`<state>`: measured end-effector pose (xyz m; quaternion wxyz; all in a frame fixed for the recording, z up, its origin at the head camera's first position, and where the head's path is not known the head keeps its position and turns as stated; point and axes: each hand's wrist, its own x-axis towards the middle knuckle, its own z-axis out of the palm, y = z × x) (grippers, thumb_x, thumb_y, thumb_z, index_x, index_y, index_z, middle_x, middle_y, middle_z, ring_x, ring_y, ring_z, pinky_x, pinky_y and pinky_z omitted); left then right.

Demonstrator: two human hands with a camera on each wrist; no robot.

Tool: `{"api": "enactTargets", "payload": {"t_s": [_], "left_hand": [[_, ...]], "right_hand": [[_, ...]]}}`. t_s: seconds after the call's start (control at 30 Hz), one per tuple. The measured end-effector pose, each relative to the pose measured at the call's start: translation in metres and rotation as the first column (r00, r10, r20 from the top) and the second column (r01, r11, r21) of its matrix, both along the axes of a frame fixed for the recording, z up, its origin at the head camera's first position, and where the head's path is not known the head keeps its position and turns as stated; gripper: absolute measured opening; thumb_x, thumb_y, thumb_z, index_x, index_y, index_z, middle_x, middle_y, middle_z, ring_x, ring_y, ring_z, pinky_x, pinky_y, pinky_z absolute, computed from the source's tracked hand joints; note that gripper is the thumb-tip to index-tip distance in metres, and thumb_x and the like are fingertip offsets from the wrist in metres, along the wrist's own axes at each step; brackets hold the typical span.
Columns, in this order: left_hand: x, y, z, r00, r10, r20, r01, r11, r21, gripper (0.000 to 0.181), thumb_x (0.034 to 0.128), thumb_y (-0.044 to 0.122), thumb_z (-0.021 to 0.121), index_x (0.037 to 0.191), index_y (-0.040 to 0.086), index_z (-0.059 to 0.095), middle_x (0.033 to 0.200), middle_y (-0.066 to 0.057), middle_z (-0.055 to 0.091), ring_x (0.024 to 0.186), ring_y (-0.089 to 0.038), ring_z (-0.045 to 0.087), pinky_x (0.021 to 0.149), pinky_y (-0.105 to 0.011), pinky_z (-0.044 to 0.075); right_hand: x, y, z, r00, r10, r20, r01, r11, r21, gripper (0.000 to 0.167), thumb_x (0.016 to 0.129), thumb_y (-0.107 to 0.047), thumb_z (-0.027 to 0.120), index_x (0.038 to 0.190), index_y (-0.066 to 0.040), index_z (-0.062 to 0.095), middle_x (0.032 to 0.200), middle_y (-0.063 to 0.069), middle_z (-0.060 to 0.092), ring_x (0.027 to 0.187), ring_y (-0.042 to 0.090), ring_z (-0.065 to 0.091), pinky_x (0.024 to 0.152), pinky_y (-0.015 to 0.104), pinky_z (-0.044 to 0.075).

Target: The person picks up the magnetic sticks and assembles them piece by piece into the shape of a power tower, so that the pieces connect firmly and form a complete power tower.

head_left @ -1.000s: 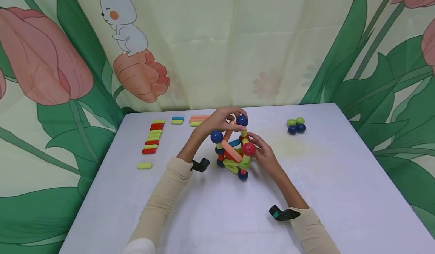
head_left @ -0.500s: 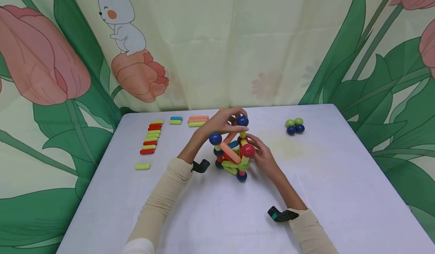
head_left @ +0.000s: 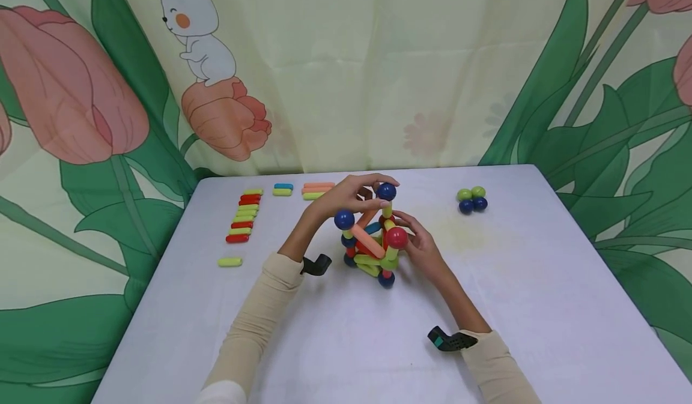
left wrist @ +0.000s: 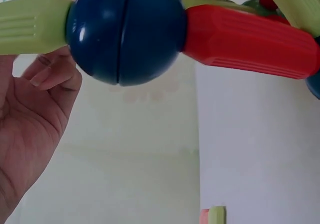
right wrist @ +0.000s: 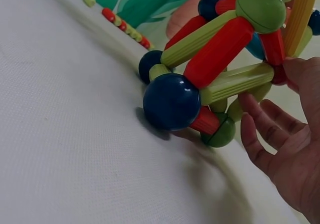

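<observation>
A structure of magnetic rods and balls (head_left: 369,243) stands near the middle of the table, with blue balls at its feet. Around the blue ball (head_left: 386,191) at its back top corner, my left hand (head_left: 348,197) has its thumb and fingers in a pinch. Lower down on the right side, my right hand (head_left: 424,253) grips the frame beside the red ball (head_left: 397,238). In the right wrist view the thumb lies against a red joint, the fingers below it. A large blue ball (left wrist: 125,32) partly covers my left hand in the left wrist view.
Red and green rods (head_left: 243,215) lie in a column at the left, a single green rod (head_left: 229,262) in front. Behind are a blue-and-green pair (head_left: 283,189) and orange rods (head_left: 319,186). Green and blue balls (head_left: 473,200) sit at the right.
The fingers of my left hand have straightened slightly over the top blue ball. My right hand and the structure stay in place; the head view has shifted a little.
</observation>
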<state>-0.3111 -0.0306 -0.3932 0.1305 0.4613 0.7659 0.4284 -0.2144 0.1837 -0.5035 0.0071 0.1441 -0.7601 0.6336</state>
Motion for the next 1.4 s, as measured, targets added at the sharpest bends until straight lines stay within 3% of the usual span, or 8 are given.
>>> {"api": "enactTargets", "payload": {"t_s": [0.4,0.6,0.77,0.97,1.17,1.27,1.3,1.4], "left_hand": [[0.007,-0.005,-0.015,0.984,0.073,0.162,-0.083,0.995,0.056,0.046,0.0955,0.03,0.061,0.139,0.02,0.05,0.1,-0.009,0.061,0.091,-0.023,0.064,0.073,-0.032,0.054],[0.006,-0.014,-0.034,0.957,0.056,0.286,-0.076,0.995,0.06,0.047,0.0971,0.041,0.055,0.134,0.013,0.055,0.111,-0.014,0.061,0.103,-0.025,0.06,0.083,-0.034,0.054],[0.006,-0.023,-0.056,0.933,0.138,0.332,-0.162,0.986,0.046,0.04,0.101,0.037,0.05,0.132,0.014,0.058,0.119,-0.009,0.062,0.111,-0.025,0.056,0.094,-0.041,0.051],[0.015,-0.037,-0.079,0.9,0.246,0.361,-0.277,0.96,0.038,0.035,0.1016,0.031,0.05,0.129,0.013,0.061,0.128,-0.007,0.063,0.121,-0.024,0.055,0.104,-0.05,0.044],[0.025,-0.055,-0.093,0.864,0.305,0.401,-0.343,0.939,0.025,0.032,0.1013,0.022,0.051,0.128,0.007,0.06,0.119,-0.013,0.066,0.104,-0.023,0.06,0.088,-0.038,0.054],[0.021,-0.067,-0.096,0.808,0.461,0.368,-0.494,0.869,-0.003,0.029,0.1008,0.024,0.054,0.122,0.006,0.063,0.108,-0.015,0.067,0.092,-0.023,0.061,0.076,-0.032,0.055],[0.018,-0.071,-0.096,0.767,0.547,0.334,-0.572,0.82,-0.029,0.027,0.1004,0.025,0.055,0.118,0.007,0.064,0.105,-0.014,0.067,0.091,-0.022,0.061,0.075,-0.031,0.054],[0.007,-0.088,-0.098,0.596,0.778,0.199,-0.778,0.621,-0.099,0.024,0.0996,0.024,0.055,0.113,0.007,0.066,0.106,-0.012,0.065,0.095,-0.024,0.059,0.078,-0.033,0.052]], "right_hand": [[0.001,0.007,0.002,0.998,0.065,-0.026,-0.065,0.998,-0.002,0.054,0.099,-0.019,0.057,0.15,-0.017,0.037,0.147,0.015,0.044,0.129,0.038,0.051,0.095,0.019,0.049],[0.004,0.014,0.005,0.981,0.194,0.011,-0.193,0.98,-0.042,0.075,0.091,-0.028,0.069,0.153,-0.019,0.029,0.15,0.016,0.038,0.131,0.028,0.049,0.095,0.024,0.051],[0.006,0.015,0.008,0.956,0.291,0.042,-0.29,0.956,-0.04,0.094,0.083,-0.028,0.078,0.156,-0.023,0.018,0.156,0.015,0.029,0.129,0.008,0.045,0.096,0.034,0.049],[0.006,0.01,0.01,0.946,0.314,0.077,-0.314,0.949,-0.013,0.106,0.079,-0.017,0.081,0.156,-0.031,0.01,0.158,0.009,0.026,0.132,0.011,0.041,0.095,0.043,0.047],[0.007,0.009,0.01,0.941,0.325,0.093,-0.324,0.946,-0.027,0.107,0.079,-0.017,0.081,0.156,-0.031,0.007,0.158,0.009,0.025,0.135,0.018,0.038,0.095,0.043,0.048],[0.007,0.009,0.01,0.936,0.334,0.109,-0.332,0.943,-0.035,0.108,0.08,-0.017,0.081,0.156,-0.033,0.006,0.158,0.009,0.025,0.135,0.02,0.037,0.095,0.042,0.048],[0.008,0.008,0.01,0.936,0.334,0.113,-0.332,0.943,-0.036,0.108,0.08,-0.017,0.081,0.156,-0.033,0.006,0.158,0.009,0.025,0.135,0.02,0.038,0.095,0.041,0.049],[0.008,0.008,0.01,0.933,0.339,0.121,-0.337,0.941,-0.038,0.109,0.079,-0.016,0.081,0.156,-0.033,0.004,0.158,0.011,0.025,0.135,0.02,0.038,0.094,0.04,0.05]]}}
